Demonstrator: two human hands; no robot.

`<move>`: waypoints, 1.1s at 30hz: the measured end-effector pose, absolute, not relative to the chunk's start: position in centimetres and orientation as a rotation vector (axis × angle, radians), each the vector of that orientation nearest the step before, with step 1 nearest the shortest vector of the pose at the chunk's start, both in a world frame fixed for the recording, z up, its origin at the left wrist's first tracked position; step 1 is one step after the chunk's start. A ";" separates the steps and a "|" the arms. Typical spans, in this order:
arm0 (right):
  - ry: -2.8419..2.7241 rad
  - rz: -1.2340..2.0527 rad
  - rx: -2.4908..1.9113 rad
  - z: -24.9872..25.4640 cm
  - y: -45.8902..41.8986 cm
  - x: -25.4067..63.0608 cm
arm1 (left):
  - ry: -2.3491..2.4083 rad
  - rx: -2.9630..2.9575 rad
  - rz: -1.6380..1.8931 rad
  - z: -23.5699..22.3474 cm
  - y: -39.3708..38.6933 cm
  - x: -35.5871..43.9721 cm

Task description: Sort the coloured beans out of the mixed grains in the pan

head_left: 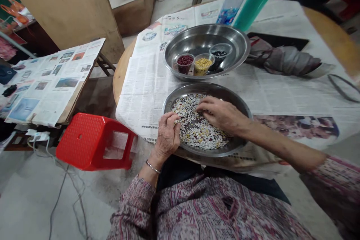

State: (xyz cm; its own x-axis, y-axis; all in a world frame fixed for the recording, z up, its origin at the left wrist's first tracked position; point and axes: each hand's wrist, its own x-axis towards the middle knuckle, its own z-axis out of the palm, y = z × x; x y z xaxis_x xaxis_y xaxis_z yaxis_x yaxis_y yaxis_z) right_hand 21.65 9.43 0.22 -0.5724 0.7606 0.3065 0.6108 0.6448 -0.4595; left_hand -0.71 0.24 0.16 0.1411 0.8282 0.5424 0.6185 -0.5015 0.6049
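Observation:
A steel basin (245, 108) in front of me holds a spread layer of mixed beans (206, 135), mostly white, with yellow, dark red and black ones among them. My right hand (222, 114) reaches over the basin from the right, fingers curled and tips pinched down at the beans. What they hold is too small to tell. At the left rim is my left hand (168, 133), closed, with thumb and fingers drawn together over the basin's edge; its contents are hidden. Behind, a second steel basin (234, 39) holds cups of red beans (185, 63), yellow beans (202, 65) and black beans (220, 55).
Newspaper (140, 90) covers the round table. A plastic bottle (232, 0), a green tube (257, 0) and a crumpled grey bag (284, 56) lie or stand beyond the basins. A red stool (84, 140) and a newspaper-covered table (56, 82) are on the left, with cables (67, 183) on the floor.

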 end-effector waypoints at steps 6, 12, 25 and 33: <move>-2.289 0.277 -1.298 0.5 11.0 20.8 | 1.433 2.273 1.224 0.3 0.4 -0.8; -2.447 0.579 -1.067 0.6 9.0 20.9 | 1.471 2.285 1.226 0.1 0.5 -0.8; -2.694 0.617 -0.698 1.5 5.1 23.0 | 1.457 2.211 1.347 -0.1 0.4 -0.8; -2.496 0.315 -0.978 1.0 9.2 18.9 | 1.456 2.204 1.318 -0.1 0.3 -0.8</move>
State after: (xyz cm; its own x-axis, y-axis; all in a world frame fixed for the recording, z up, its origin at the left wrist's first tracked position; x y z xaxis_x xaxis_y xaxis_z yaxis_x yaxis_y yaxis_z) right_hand 18.95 9.16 0.99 -0.6541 0.6876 0.3152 0.5876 0.7243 -0.3607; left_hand -0.79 0.33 -0.06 0.1223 0.8140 0.5679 0.6458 -0.4997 0.5773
